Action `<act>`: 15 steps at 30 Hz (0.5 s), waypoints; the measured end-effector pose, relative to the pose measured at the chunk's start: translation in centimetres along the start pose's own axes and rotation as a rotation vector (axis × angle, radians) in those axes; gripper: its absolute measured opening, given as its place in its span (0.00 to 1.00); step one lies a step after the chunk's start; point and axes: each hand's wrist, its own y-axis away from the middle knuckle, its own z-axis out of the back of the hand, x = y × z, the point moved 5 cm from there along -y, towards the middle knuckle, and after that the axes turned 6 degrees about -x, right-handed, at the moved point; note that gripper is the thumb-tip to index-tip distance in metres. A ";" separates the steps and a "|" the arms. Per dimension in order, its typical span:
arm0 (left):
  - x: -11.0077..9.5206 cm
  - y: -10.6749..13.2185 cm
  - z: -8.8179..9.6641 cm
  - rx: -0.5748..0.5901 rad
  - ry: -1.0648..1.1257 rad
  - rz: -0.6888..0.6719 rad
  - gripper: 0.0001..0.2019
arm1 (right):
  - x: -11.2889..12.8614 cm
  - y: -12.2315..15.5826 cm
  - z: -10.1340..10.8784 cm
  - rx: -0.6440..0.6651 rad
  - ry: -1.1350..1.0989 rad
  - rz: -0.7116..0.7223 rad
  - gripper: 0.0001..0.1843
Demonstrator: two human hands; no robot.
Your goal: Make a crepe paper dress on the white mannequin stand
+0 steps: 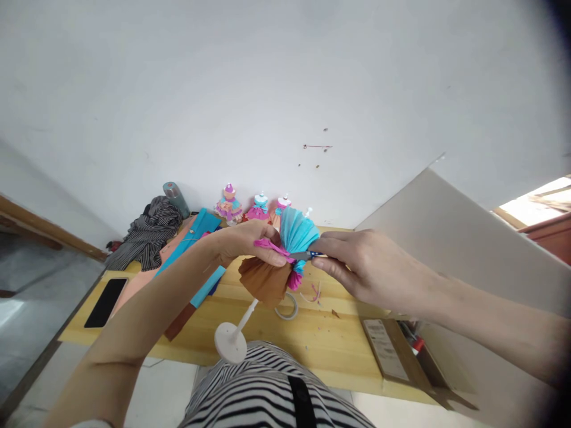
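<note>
Tilted above the table is a miniature dress form with a white stand [231, 343], dressed in crinkled paper: a light blue part [298, 232], a magenta strip [270, 246] and a brown skirt [266, 279]. My left hand [256, 241] is closed on it at the waist, thumb pressed on the magenta strip. From the other side, my right hand [352, 258] grips a small tool [306, 255] with a grey blade and a dotted dark blue handle. Its blade lies against the waist near my left thumb. Fingers hide most of its handle, so its exact kind is unclear.
Several small dressed forms [229, 205] stand by the wall. Blue paper sheets [190, 241], a phone [106, 303], striped cloth [154, 235] and a bottle [175, 199] are at left. A tape roll [286, 307] lies mid-table; an open cardboard box [401, 356] sits at right.
</note>
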 end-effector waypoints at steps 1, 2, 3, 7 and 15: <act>0.0 0.0 0.0 -0.002 -0.006 0.003 0.15 | 0.0 0.0 0.0 0.012 0.002 -0.005 0.21; 0.0 0.0 0.1 -0.002 -0.012 0.009 0.15 | 0.0 0.0 0.1 0.024 0.007 -0.010 0.21; 0.0 0.0 0.1 0.001 -0.014 0.015 0.15 | 0.0 0.0 0.1 0.031 0.013 -0.014 0.20; 0.1 -0.1 0.3 0.008 0.010 0.019 0.16 | -0.1 0.2 0.3 0.018 0.028 -0.006 0.18; 0.6 -0.5 0.7 -0.011 0.073 -0.035 0.12 | -0.2 0.7 0.5 -0.119 0.014 0.048 0.18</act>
